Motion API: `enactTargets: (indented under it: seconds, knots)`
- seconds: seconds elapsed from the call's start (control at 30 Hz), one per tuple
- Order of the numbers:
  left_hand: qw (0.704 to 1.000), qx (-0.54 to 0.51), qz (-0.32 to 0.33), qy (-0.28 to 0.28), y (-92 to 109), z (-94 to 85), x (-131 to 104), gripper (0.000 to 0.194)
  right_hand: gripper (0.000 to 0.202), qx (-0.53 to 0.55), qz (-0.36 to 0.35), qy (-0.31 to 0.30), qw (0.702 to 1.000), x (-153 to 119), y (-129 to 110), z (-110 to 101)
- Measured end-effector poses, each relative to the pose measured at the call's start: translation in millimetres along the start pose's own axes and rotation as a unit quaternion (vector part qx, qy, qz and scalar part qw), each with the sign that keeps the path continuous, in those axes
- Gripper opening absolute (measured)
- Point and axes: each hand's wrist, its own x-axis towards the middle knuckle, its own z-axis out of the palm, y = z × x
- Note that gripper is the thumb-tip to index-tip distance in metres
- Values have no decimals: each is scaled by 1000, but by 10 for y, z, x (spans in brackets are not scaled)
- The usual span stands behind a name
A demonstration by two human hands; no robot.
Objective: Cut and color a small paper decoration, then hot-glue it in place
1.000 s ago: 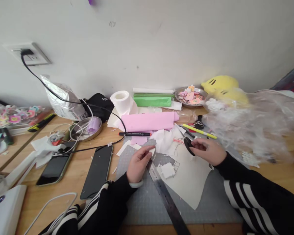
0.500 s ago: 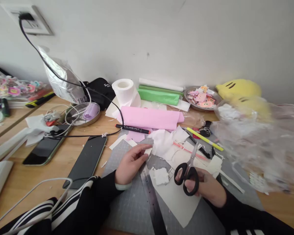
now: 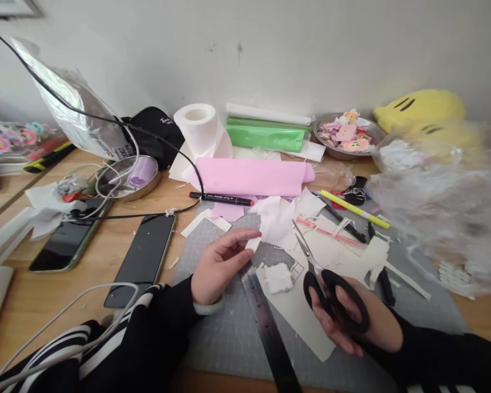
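Observation:
Between the thumb and fingers of my left hand (image 3: 219,265) is a small white piece of paper (image 3: 252,244). My right hand (image 3: 364,311) has its fingers through the black loops of a pair of scissors (image 3: 317,267), whose blades point up and to the left and look slightly parted. A metal ruler (image 3: 265,322) lies slanted on the grey cutting mat (image 3: 225,338), just below my left fingertips. Between my hands, a white ragged-edged piece (image 3: 278,278) rests on a pale sheet of paper (image 3: 311,333).
Behind are pink folded sheets (image 3: 249,177), a white roll (image 3: 200,131) and a metal bowl of cutouts (image 3: 346,134). Two phones (image 3: 145,256) lie left, under cables. A clear plastic bag (image 3: 442,213) bulges at right, near a yellow plush (image 3: 425,112).
The scissors have turned in my right hand, from blades up and right to blades up and left. My right hand moved right. The left still pinches the paper; the view has tilted down.

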Motion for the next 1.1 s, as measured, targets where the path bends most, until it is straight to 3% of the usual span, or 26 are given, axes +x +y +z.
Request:
enactTargets:
  seconds: [0.17,0.4,0.57,0.77,1.1]
  knots:
    - [1000,-14,17,-21,10,6,-26,25,58,40,44,-73,996,-9,29,29]
    - [996,-17,10,-83,68,26,-59,25,61,-11,103,-100,990,17,207,-48]
    - [992,-26,7,-125,75,25,-76,23,61,-52,87,-82,991,34,201,-39]
    - [987,-49,-1,-152,66,28,-79,23,64,-137,125,-30,982,15,99,82]
    - [981,-85,-46,-170,73,53,-83,24,66,-153,120,-51,980,26,135,54]
